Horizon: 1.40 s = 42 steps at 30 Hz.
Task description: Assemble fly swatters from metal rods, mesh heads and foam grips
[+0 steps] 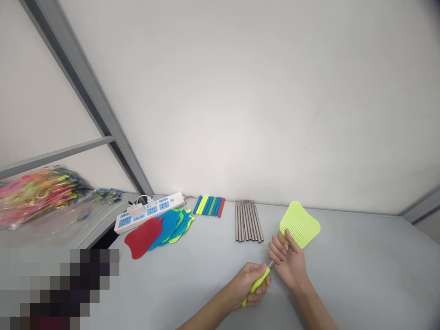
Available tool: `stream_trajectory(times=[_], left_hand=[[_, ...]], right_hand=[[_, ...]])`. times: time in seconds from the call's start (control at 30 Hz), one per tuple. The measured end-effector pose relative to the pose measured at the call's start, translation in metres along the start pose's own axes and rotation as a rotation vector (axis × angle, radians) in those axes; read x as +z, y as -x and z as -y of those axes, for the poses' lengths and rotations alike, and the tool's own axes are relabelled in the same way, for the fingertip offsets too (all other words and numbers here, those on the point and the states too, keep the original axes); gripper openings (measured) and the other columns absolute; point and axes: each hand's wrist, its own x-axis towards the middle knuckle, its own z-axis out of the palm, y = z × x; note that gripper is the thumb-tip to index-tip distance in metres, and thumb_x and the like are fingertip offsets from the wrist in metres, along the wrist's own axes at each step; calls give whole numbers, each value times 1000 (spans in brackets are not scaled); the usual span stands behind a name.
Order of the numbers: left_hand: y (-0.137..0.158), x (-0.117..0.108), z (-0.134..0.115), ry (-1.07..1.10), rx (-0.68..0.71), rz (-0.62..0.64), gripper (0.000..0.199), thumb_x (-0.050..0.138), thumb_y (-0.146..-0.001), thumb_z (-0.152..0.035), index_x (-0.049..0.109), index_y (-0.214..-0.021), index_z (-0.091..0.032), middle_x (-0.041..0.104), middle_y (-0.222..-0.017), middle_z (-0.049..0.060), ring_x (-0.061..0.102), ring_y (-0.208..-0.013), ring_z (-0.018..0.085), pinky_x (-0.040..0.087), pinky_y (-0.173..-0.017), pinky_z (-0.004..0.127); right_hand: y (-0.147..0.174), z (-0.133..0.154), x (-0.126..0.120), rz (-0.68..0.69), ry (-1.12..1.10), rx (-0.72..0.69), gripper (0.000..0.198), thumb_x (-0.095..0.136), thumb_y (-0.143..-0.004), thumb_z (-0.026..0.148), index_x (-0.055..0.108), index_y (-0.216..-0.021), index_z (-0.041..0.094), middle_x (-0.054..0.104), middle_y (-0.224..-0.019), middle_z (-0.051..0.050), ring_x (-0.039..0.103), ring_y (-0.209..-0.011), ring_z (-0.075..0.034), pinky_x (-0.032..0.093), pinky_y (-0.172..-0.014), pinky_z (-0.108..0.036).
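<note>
A yellow-green fly swatter (300, 224) is held in both hands over the grey tabletop, slanting from lower left to upper right. My left hand (250, 284) is closed around its yellow-green handle grip (260, 280). Higher up, my right hand (288, 256) wraps the base of the perforated head, thumb lying along it. Between the hands shows a short piece of metal rod (271, 264); my fingers hide the joint with the head. Beyond the hands lies a row of several metal rods (248, 222).
Coloured handle grips (209, 206) lie in a row by the wall. Overlapping swatter heads (144, 237), red, blue and green, rest in front of a white power strip (151, 211). Bagged colourful goods (41, 192) sit at far left, near a grey metal frame (89, 91).
</note>
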Motion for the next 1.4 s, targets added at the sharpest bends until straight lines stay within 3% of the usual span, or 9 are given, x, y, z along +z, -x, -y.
stream_trajectory(times=[0.13, 0.27, 0.4, 0.63, 0.77, 0.97, 1.13, 1.23, 1.4], left_hand=[[0, 3, -4, -109, 52, -45, 35, 42, -76, -47, 52, -73, -13, 36, -43, -7, 23, -26, 2, 18, -27, 16], [1, 1, -6, -273, 92, -189, 37, 44, -73, -50, 51, -73, -13, 39, -42, -7, 24, -26, 2, 17, -28, 16], [6, -2, -10, -366, 158, -284, 39, 41, -74, -50, 50, -68, -13, 34, -41, -8, 23, -28, 1, 16, -30, 16], [10, -3, -14, -263, 206, -260, 39, 34, -76, -53, 43, -68, -15, 28, -45, -9, 20, -30, 1, 18, -32, 16], [10, -7, -17, -309, 242, -285, 38, 33, -76, -53, 40, -70, -16, 31, -48, -9, 25, -31, 2, 19, -33, 17], [15, -4, -17, -426, 361, -576, 34, 36, -77, -49, 36, -63, -17, 28, -52, -7, 23, -43, 6, 19, -43, 20], [16, 3, -15, -607, 341, -741, 36, 33, -78, -49, 33, -59, -19, 30, -50, -5, 26, -48, 10, 18, -48, 24], [17, 6, -12, -609, 344, -757, 35, 31, -79, -48, 34, -59, -20, 30, -48, -5, 25, -46, 10, 16, -48, 25], [24, 6, -9, -585, 391, -648, 32, 32, -80, -46, 38, -62, -20, 33, -48, -4, 26, -46, 11, 16, -49, 26]], right_hand=[[0, 6, -1, -14, 23, -69, 34, 51, -76, 31, 31, -51, 18, 20, -49, 6, 18, -39, -6, 23, -34, -20], [-3, 15, 5, -16, 31, -115, 36, 51, -75, 32, 29, -50, 18, 21, -51, 5, 22, -40, -7, 28, -37, -21], [-9, 29, 21, 44, 28, -81, 38, 50, -75, 35, 27, -49, 18, 22, -51, 5, 25, -42, -7, 31, -41, -23], [-30, 31, 64, 172, 176, 66, 41, 49, -74, 40, 26, -50, 18, 19, -48, 7, 15, -37, -5, 21, -36, -19], [-44, 20, 75, 158, 209, 73, 41, 49, -74, 41, 25, -51, 18, 14, -46, 9, 9, -36, -4, 12, -33, -18], [-54, 4, 78, 110, 203, 66, 41, 50, -74, 41, 23, -52, 18, 11, -44, 9, 6, -35, -3, 7, -33, -18], [-58, -5, 73, 17, 190, 55, 43, 52, -72, 42, 21, -52, 19, 11, -43, 10, 5, -35, -4, 6, -32, -18], [-52, -6, 76, -10, 211, 69, 43, 53, -71, 40, 20, -52, 19, 10, -43, 10, 5, -35, -4, 6, -32, -18], [-29, -3, 96, 38, 284, 63, 42, 50, -75, 36, 20, -51, 18, 10, -43, 9, 7, -36, -4, 9, -34, -19]])
